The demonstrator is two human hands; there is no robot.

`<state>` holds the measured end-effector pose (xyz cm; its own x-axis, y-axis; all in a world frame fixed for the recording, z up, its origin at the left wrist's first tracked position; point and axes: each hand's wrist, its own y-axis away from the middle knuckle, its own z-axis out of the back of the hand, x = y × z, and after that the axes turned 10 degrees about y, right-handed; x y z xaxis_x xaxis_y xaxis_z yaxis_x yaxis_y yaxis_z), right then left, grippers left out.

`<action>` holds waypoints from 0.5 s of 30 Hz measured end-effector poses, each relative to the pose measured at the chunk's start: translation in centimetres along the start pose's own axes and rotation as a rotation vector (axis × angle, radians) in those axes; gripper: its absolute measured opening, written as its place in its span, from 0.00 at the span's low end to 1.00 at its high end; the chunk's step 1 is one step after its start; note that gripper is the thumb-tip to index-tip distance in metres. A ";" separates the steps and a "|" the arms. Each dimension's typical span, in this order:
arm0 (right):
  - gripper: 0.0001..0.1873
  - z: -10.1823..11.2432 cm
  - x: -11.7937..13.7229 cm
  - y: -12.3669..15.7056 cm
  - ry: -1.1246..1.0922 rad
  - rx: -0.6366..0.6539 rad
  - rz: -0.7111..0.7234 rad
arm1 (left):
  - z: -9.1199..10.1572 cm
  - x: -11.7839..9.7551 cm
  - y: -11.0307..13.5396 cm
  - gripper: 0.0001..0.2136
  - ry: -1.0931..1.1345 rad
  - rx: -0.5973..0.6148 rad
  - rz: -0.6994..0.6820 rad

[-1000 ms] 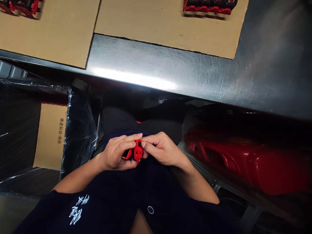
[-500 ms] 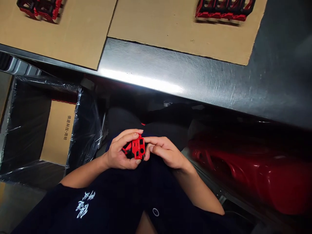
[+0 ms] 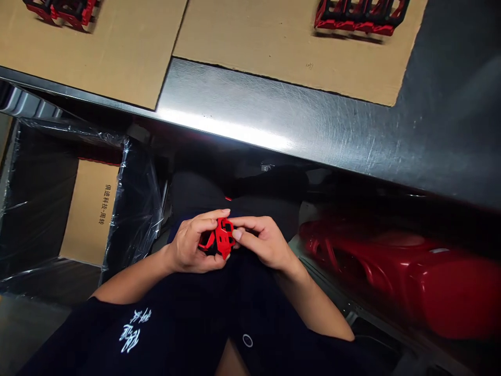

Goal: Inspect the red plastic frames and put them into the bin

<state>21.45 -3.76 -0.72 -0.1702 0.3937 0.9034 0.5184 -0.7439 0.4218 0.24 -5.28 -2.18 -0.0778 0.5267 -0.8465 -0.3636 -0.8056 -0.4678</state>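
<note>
One red-and-black part [image 3: 224, 239] held in left hand [image 3: 188, 244], between thumb and fingers; right hand [image 3: 269, 241] at part's opposite edge, whether pinching cannot tell. Plastic-lined box [image 3: 124, 156] left of left hand.

Surface [image 3: 250, 96], one: metal, scratched, a bright glare along its front edge, the right end in shadow from where I stand. Directly on it, two cards [image 3: 94, 60], brown, flat, side by side, a dark line where they meet. Left card: corner out close to the front edge. Right card [image 3: 289, 49]: set farther back, bare metal before it and to its right; a faint small mark [image 3: 309, 66] near its front. On the left card, red-and-black frames [image 3: 74, 19], partly seen. On the right, a row [image 3: 356, 25] of similar pieces, closely set.
</note>
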 end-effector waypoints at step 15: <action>0.16 0.3 1.7 0.5 0.366 -0.050 0.106 | 0.6 -0.6 0.1 0.17 -0.263 0.236 -0.087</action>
<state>21.62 -3.29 1.02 -0.4107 0.1013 0.9061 0.5090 -0.7991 0.3200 -0.33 -5.53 -1.53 -0.2623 0.6670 -0.6973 -0.5809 -0.6862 -0.4378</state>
